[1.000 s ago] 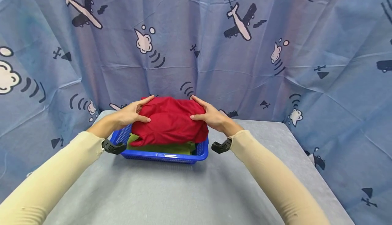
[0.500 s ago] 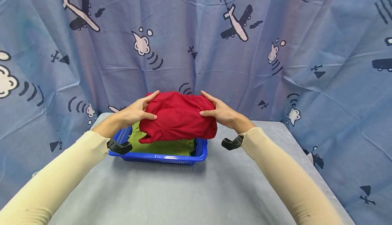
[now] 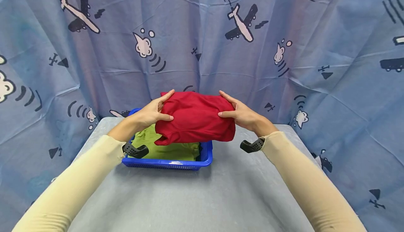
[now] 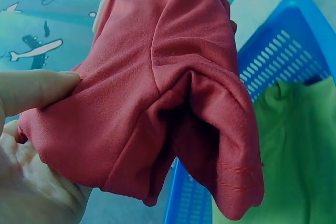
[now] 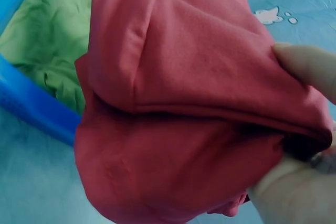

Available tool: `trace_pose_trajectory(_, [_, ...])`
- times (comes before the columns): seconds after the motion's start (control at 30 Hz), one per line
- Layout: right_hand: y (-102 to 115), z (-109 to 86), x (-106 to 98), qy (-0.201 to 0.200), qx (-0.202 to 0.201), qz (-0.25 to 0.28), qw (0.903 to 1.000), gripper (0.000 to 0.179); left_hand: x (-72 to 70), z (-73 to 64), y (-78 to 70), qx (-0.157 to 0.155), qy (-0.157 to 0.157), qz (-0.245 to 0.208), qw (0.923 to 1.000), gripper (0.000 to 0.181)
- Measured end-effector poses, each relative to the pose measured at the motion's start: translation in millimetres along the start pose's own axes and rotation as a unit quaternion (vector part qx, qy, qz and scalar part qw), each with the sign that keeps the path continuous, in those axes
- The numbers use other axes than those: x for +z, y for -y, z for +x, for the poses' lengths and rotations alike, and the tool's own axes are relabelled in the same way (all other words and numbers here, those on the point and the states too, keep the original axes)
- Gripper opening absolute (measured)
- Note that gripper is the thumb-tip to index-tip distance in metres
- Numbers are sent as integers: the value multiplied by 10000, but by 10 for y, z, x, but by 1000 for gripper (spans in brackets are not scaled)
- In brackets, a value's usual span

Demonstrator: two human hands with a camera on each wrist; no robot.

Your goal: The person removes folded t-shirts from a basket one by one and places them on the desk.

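Observation:
A folded red garment, with seams and a stitched hem, hangs in the air above the right part of a blue plastic basket. My left hand grips its left end, the thumb lying on the near face. At the other end my right hand holds it the same way; in the right wrist view fingers reach in under the cloth. Inside the basket lies a green garment, partly hidden behind the red one. The garment's folded layers droop open in the left wrist view.
The basket stands on a grey table, left of its middle. Behind and beside the table hangs a blue curtain printed with planes and clouds. A black band sits on each wrist.
Both hands have lifted the red garment up out of the basket and carried it to the right. More of the green garment shows now. The basket stays in place.

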State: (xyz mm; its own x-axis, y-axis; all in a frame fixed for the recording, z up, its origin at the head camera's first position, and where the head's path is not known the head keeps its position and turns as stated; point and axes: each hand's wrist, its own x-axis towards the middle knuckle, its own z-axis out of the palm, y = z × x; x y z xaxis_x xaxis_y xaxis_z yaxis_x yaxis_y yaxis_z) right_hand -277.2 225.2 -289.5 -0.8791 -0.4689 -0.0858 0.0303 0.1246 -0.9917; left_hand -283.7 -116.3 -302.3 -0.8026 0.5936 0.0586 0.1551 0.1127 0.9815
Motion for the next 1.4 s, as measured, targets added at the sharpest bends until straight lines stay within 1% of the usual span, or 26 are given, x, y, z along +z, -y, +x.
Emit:
trace_pose_trajectory(0.33, [-25, -172, -302, -56, 75, -194, 9998, 90, 265, 237, -1, 58, 46, -381, 9992, 101])
trace_pose_trajectory(0.47, [-50, -228, -425, -91, 174, -226, 9996, 89, 361, 333, 16, 61, 62, -418, 9991, 101])
trace_pose_trajectory(0.63, [-74, -298, -562, -132, 215, -183, 9995, 87, 474, 442, 2, 59, 55, -479, 9988, 100])
trace_pose_trajectory(0.93, [-132, -484, -790, -160, 340, -323, 9988, 87, 734, 584, -2, -4, 146, -638, 9979, 100])
trace_pose_trajectory(1.07, [-140, -547, -895, -226, 317, -235, 9990, 86, 824, 680, -18, -17, 178, -659, 9977, 100])
trace_pose_trajectory(1.23, [-152, -577, -1006, -390, 273, -33, 9989, 87, 919, 809, -44, -40, 191, -778, 9968, 101])
trace_pose_trajectory(1.4, [-178, -621, -1126, -537, 317, -16, 9981, 88, 1041, 919, -56, -139, 180, -888, 9958, 101])
